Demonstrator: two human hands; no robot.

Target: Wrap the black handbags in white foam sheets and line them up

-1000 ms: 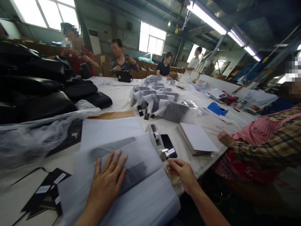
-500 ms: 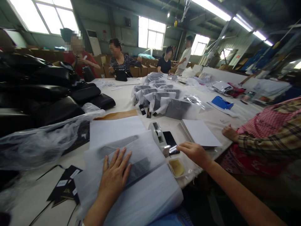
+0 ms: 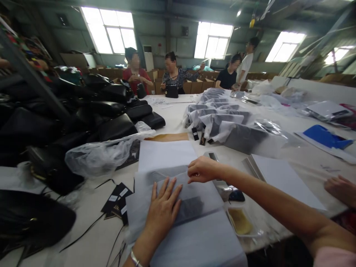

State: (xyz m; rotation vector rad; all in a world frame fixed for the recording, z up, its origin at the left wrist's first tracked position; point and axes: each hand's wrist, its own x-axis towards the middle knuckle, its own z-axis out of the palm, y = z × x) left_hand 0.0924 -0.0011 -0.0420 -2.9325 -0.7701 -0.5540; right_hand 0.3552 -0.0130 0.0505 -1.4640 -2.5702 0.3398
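My left hand (image 3: 163, 208) lies flat with fingers spread on a sheet of white tissue paper (image 3: 178, 193) folded over a dark item (image 3: 191, 208) that shows through it. My right hand (image 3: 202, 170) reaches across to the upper edge of that wrap, fingers pinched together at the paper, probably on a small piece of tape I cannot make out. A tape dispenser (image 3: 222, 181) sits right behind my right forearm, partly hidden by it. More white tissue sheets (image 3: 167, 154) lie stacked beyond the wrap.
Black bags (image 3: 111, 111) are piled at the left with a clear plastic bag (image 3: 102, 157). Black hang tags (image 3: 116, 198), a small yellow-sponge tray (image 3: 240, 221), a white card stack (image 3: 278, 176), wrapped bundles (image 3: 219, 118). Another person's hand (image 3: 340, 189) rests at right; several people sit at the far side.
My right hand has moved left from the tape dispenser onto the top edge of the tissue wrap. My left hand stays pressed flat. The view has swung left.
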